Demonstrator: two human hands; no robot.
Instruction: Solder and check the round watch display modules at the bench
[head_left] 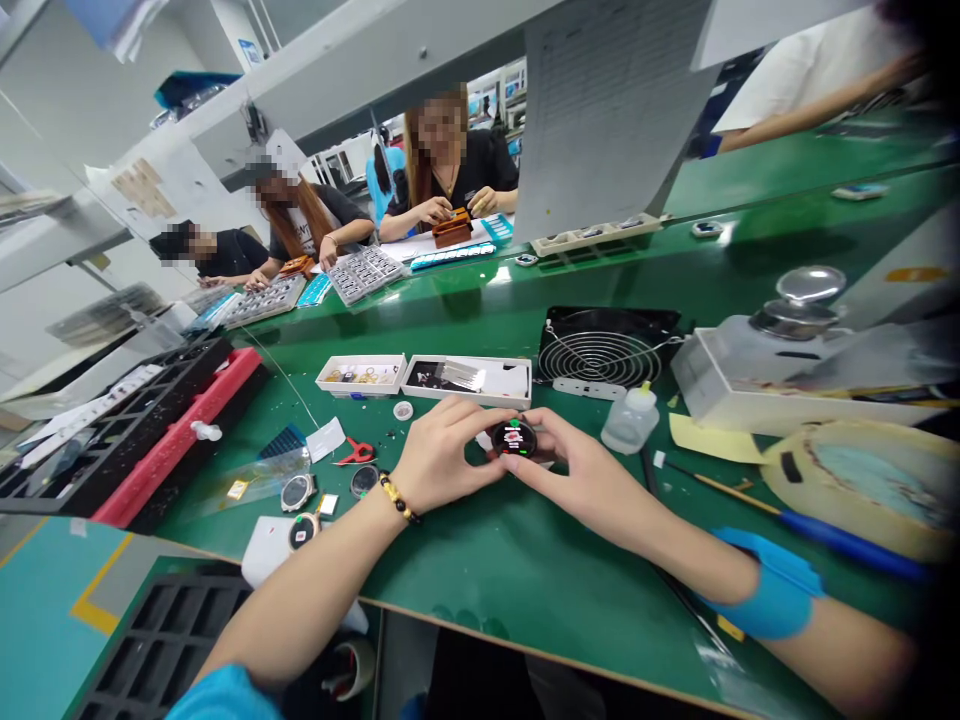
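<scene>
Between my two hands is a round black watch face (514, 438) with a lit display, held just above the green bench. My left hand (442, 450) grips its left edge with thumb and fingers. On its right side, the thumb and fingers of my right hand (574, 465) pinch the rim. Left of my hands lie several more round watch parts, among them a silver-rimmed one (298, 491), a dark one (364, 481) and one with a lit screen (303, 532). Red-handled scissors (357, 453) rest behind them.
Beyond my hands are two white trays (362, 374) (469, 380) and a black fan (611, 350). A small bottle (631, 418), a blue-handled tool (847, 545) and a round yellowish dish (787, 470) are at right. A red bar (180, 435) borders the left. People work across the bench.
</scene>
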